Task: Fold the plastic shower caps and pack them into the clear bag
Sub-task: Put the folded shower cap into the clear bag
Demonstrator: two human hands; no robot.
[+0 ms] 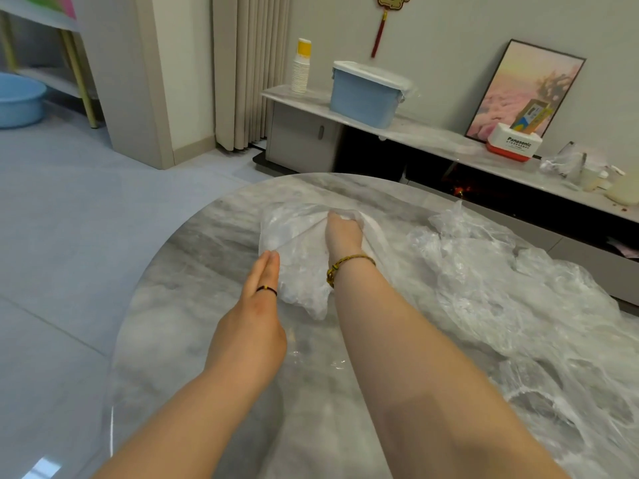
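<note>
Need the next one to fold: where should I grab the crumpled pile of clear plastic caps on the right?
Probably pinch the raised peak at the far end of the crumpled pile of clear plastic shower caps, from above, with the right hand, which is nearer. That peak stands up free; the rest lies flat and tangled.

On the table (207, 257) — plastic bundle (294, 243), loose shower caps (501, 292) rightward.

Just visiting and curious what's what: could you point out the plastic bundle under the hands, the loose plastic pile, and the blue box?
plastic bundle (294, 243), head view, its left half.
loose plastic pile (501, 288), head view, its crumpled middle.
blue box (363, 102), head view, its front wall.
</note>
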